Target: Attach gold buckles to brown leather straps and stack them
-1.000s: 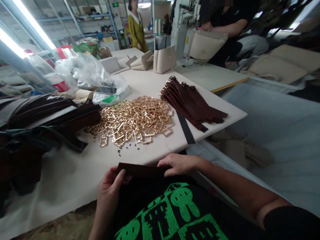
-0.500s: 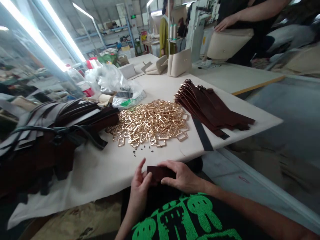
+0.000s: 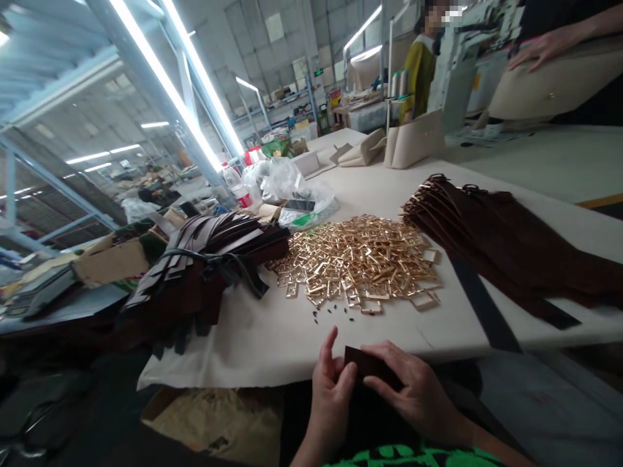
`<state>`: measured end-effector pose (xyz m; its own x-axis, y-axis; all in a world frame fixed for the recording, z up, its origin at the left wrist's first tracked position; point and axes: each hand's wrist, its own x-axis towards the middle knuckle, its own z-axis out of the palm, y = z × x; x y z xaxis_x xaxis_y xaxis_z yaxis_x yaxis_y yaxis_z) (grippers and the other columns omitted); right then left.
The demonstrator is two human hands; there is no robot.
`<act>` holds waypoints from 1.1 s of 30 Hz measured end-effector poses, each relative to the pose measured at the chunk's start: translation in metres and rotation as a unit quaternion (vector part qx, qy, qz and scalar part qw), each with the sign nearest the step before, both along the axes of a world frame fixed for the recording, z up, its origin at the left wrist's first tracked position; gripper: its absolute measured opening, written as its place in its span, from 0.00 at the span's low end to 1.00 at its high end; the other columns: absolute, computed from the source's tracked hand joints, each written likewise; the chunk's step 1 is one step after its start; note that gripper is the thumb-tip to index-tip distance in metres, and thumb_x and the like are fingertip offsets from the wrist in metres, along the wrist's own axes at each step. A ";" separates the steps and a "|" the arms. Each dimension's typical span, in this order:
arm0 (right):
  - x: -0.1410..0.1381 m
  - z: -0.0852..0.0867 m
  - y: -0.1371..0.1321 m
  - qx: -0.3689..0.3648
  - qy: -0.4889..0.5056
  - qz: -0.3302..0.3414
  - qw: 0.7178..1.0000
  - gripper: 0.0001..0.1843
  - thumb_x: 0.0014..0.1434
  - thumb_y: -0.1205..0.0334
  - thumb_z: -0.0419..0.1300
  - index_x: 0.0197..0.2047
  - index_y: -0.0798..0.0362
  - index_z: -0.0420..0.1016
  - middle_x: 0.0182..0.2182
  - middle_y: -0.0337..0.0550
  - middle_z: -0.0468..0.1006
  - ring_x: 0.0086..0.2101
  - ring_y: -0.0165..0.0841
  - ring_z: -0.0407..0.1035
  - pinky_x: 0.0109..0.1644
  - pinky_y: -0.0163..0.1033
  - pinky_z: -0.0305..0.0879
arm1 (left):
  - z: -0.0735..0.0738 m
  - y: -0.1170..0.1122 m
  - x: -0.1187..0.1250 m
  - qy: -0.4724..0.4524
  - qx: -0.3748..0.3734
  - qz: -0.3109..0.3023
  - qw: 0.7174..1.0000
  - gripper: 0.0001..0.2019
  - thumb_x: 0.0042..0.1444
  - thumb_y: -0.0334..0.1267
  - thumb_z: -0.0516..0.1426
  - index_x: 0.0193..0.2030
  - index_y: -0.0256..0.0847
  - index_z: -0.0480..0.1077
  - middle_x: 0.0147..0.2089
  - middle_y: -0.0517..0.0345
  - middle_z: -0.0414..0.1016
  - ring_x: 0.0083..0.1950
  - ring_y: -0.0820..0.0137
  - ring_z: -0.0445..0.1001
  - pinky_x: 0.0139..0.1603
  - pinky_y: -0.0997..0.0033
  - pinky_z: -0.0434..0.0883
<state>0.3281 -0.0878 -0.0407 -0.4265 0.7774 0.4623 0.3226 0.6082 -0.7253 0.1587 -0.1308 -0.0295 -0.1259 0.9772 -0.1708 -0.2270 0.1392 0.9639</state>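
Table: pale table [image 3: 287, 353], runs across the scene; work sits along its near side.
Bundle: dark bundle [image 3: 202, 285] at left, bound with a dark tie [image 3: 228, 261]; no metal visible on it, so probably unworked stock, and plenty of it.
Straps: brown straps [image 3: 506, 240] fanned out at right, metal glinting at their far-left ends; I'd judge that batch already fitted with buckles. Exact count can't be told.
Co-worker: a hand [image 3: 548, 50] at far right, on the upper edge of a beige piece [image 3: 545, 94], well apart from this work.
Pile: gold buckles [image 3: 360, 256] heaped loose between bundle and straps; large, so most of the fitting looks left to do.
Band: flat dark band [image 3: 479, 301] on the table, just near of the straps.
Right hand: right hand [image 3: 423, 389] closed on the strip, thumb on the near face, fingers over the top.
Left hand: left hand [image 3: 331, 389] pinches the left end, index finger raised.
Strip: brown strip [image 3: 367, 364] between both hands, off the table's near edge; no buckle visible on it, covered part can't be told.
Bits: small black bits [image 3: 329, 311] scattered just near of the pile.
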 end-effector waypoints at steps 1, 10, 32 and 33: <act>-0.001 0.000 0.000 -0.003 -0.001 0.001 1.000 0.16 0.63 0.62 0.61 0.55 0.50 0.70 0.45 0.46 0.79 0.44 0.38 0.75 0.49 0.39 0.73 | -0.001 0.000 0.000 0.017 0.007 -0.003 1.000 0.42 0.56 0.52 0.62 0.72 0.41 0.52 0.24 0.69 0.61 0.25 0.77 0.57 0.29 0.76 0.58; 0.009 0.013 0.009 -0.080 -0.032 0.004 0.996 0.05 0.64 0.64 0.56 0.41 0.49 0.74 0.33 0.39 0.78 0.34 0.34 0.76 0.37 0.35 0.70 | 0.014 0.013 -0.022 0.251 0.132 -0.060 0.957 0.24 0.64 0.42 0.55 0.65 0.42 0.62 0.38 0.55 0.81 0.38 0.68 0.77 0.47 0.65 0.72; 0.037 0.004 0.037 -0.047 -0.051 -0.142 0.987 0.09 0.65 0.55 0.56 0.36 0.49 0.73 0.29 0.39 0.79 0.30 0.35 0.75 0.33 0.36 0.69 | 0.008 0.152 -0.159 0.577 0.057 0.021 0.814 0.07 0.52 0.37 0.61 0.37 0.41 0.79 0.40 0.51 0.77 0.43 0.60 0.76 0.49 0.61 0.70; 0.037 0.004 0.037 -0.047 -0.048 -0.140 0.988 0.09 0.65 0.55 0.57 0.36 0.49 0.74 0.29 0.39 0.79 0.30 0.35 0.75 0.33 0.35 0.69 | 0.009 0.151 -0.158 0.585 0.061 0.015 0.809 0.07 0.52 0.37 0.61 0.37 0.41 0.79 0.40 0.52 0.78 0.43 0.60 0.76 0.48 0.61 0.70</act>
